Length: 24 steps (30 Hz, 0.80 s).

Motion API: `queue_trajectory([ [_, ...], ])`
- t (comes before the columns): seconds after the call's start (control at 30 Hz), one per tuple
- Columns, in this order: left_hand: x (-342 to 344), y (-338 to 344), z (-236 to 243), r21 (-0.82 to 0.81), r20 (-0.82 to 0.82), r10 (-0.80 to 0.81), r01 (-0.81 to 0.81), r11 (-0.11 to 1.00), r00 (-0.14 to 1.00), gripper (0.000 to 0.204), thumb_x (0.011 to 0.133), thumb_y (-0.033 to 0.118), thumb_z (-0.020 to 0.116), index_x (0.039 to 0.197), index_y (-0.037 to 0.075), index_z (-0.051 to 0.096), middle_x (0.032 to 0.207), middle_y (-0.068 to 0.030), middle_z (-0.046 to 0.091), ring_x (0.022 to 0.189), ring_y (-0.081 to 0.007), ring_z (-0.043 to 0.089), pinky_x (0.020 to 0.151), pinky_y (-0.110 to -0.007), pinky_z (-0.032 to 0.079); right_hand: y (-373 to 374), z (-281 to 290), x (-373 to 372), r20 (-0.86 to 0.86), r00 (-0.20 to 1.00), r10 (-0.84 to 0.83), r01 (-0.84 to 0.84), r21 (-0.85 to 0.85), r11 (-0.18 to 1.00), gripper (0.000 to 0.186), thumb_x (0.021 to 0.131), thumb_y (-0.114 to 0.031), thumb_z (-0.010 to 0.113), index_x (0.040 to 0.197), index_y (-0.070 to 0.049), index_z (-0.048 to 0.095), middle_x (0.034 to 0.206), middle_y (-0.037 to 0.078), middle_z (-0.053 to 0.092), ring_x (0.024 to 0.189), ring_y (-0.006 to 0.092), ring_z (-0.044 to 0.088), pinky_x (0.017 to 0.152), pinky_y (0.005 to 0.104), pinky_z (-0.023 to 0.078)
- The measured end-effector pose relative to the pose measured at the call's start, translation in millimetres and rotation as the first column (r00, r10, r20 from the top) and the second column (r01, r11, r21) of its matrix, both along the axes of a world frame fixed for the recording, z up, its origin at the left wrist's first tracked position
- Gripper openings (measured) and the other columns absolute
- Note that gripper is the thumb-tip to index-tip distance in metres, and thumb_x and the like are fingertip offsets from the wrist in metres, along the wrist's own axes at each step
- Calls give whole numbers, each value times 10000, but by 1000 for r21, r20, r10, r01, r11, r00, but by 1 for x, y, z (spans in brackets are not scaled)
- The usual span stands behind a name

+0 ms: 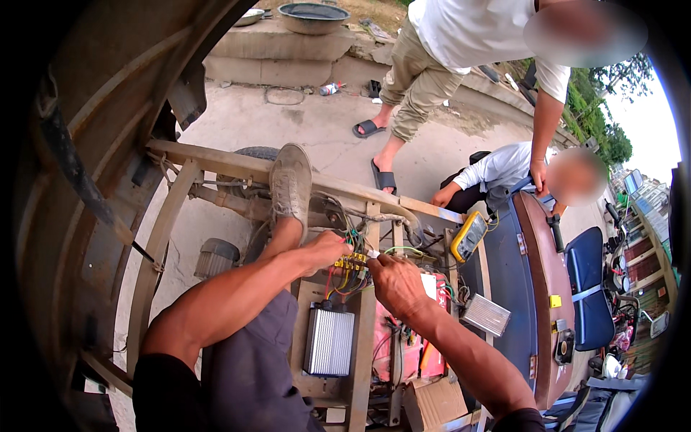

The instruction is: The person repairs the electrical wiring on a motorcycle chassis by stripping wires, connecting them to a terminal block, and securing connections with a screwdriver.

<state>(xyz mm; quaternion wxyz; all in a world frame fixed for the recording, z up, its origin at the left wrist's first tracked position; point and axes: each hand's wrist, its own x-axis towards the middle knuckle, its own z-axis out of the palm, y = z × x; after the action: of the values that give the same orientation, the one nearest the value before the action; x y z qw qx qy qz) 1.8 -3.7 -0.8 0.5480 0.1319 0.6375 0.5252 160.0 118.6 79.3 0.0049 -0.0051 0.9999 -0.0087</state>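
My left hand (325, 252) is closed among coloured wires (351, 237) at a yellow terminal block (349, 263), pinching something too small to make out. Just right of it, my right hand (392, 284) is closed at the block's right end, its fingers round something partly hidden, beside a small white piece (373, 253). Below the block a finned silver box (328, 342) sits in a metal tray. Red batteries (432, 360) lie under my right forearm. A second silver box (484, 315) and a yellow multimeter (468, 236) are to the right.
My shoe (290, 187) rests on the metal frame (180, 151). A raised rusty body panel (86, 165) is at left. A standing person (461, 29) grips the vehicle beside a crouching co-worker (489, 173). A brown seat (540, 273) and parked scooters (597, 288) are at right.
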Motion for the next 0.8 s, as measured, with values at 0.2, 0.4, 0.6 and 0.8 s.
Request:
queue_trajectory([
  [0.2,2,-1,-1,59,-81,19,-14,998,997,198,974,161,559,856,16,624,864,-17,549,758,-127,551,611,-334,600,0,-1,-9,-17,980,197,-192,149,970,135,848,-111,563,934,-36,635,899,115,644,861,269,672,753,399,510],
  [0.4,5,-5,24,-4,-174,-24,23,1000,984,200,971,150,563,830,13,601,886,-28,544,778,-133,550,621,-332,605,0,1,-11,48,929,366,-360,330,873,99,836,-109,587,875,-39,645,883,113,636,848,266,667,705,400,519],
  [0.6,8,-6,17,70,-18,96,-94,993,995,296,967,232,611,833,-32,597,832,-46,546,813,-149,458,744,-374,423,-2,-2,-22,-25,966,256,-255,56,965,130,830,-81,572,917,-9,637,810,153,638,691,325,682,578,442,539],
  [0.8,9,-4,28,-36,-333,-20,8,999,943,261,968,182,590,806,-22,618,807,-51,593,794,-140,538,616,-332,475,-12,4,-32,215,971,-109,136,-113,984,171,841,-148,577,887,-13,671,788,262,690,775,398,705,673,489,563],
])
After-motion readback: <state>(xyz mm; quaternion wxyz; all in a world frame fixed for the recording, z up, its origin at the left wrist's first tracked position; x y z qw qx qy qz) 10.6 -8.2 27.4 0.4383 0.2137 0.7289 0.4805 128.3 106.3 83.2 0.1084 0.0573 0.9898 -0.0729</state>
